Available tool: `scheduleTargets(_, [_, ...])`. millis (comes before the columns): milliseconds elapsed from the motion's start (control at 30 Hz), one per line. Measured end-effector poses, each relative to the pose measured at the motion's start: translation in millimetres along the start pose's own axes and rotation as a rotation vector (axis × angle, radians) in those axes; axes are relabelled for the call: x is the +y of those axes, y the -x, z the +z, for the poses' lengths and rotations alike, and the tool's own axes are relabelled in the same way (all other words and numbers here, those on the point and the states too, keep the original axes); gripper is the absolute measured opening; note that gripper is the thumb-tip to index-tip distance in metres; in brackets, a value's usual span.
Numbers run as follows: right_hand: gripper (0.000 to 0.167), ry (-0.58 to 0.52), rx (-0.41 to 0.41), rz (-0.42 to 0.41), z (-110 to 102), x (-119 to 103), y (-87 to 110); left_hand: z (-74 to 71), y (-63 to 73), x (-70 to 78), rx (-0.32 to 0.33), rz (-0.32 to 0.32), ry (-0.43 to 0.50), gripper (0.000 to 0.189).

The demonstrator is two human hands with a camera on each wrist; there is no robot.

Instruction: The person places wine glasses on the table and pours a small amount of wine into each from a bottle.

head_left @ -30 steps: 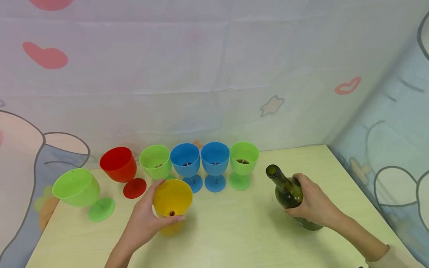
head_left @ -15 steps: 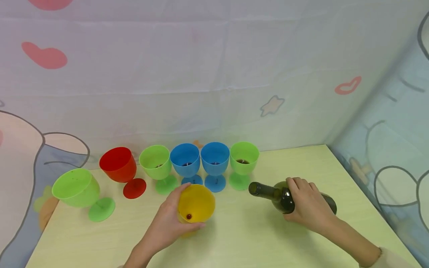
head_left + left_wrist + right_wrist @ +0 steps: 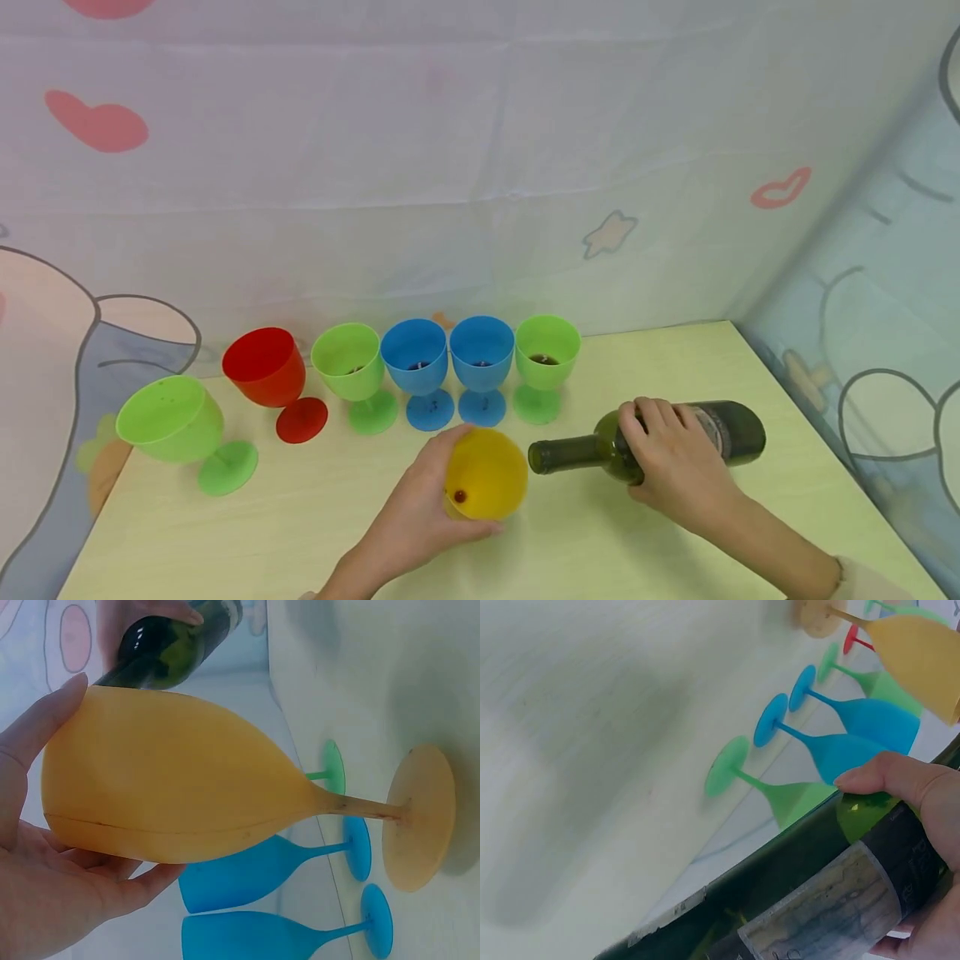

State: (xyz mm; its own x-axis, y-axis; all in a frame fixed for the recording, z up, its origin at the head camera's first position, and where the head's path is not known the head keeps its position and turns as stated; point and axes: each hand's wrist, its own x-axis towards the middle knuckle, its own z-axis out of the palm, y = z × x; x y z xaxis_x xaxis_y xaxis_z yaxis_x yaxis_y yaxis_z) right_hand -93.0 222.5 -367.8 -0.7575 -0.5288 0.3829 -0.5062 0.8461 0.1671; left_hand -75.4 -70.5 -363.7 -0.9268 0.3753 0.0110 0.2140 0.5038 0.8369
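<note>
Head view: left hand (image 3: 423,518) has its grip round the yellow goblet (image 3: 491,473), right hand (image 3: 681,473) round the tilted wine bottle (image 3: 611,447), which could spill on the counter (image 3: 562,554) if tipped short.

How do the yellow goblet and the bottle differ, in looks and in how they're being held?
Colour: the yellow goblet is plain yellow; the bottle is dark green with a label.
Shape: the yellow goblet has a wide mouth, the bottle a narrow one.
Pose: the yellow goblet is roughly upright, while the bottle is tipped over onto its side.
Both are held: the yellow goblet in the left hand, the bottle in the right hand.
</note>
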Motion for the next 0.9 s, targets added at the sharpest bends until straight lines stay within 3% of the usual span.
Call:
scheduleTargets(200, [0.077, 0.037, 0.034, -0.025, -1.9, -3.9, -2.8, 7.3, 0.8, 1.8, -0.039, 0.031, -0.023, 0.09])
scheduleTargets(400, [0.074, 0.091, 0.118, -0.081, -1.5, -6.1, -7.9, 9.8, 0.3, 3.6, -0.044, 0.047, -0.047, 0.091])
scheduleTargets(667, [0.068, 0.152, 0.149, -0.118, -7.0, -6.9, -13.2, 11.8, 0.1, 4.7, -0.045, 0.054, -0.062, 0.091])
scheduleTargets(900, [0.024, 0.172, 0.169, -0.142, -10.8, -5.7, -14.7, 12.9, 0.2, 4.4, -0.041, 0.065, -0.077, 0.09])
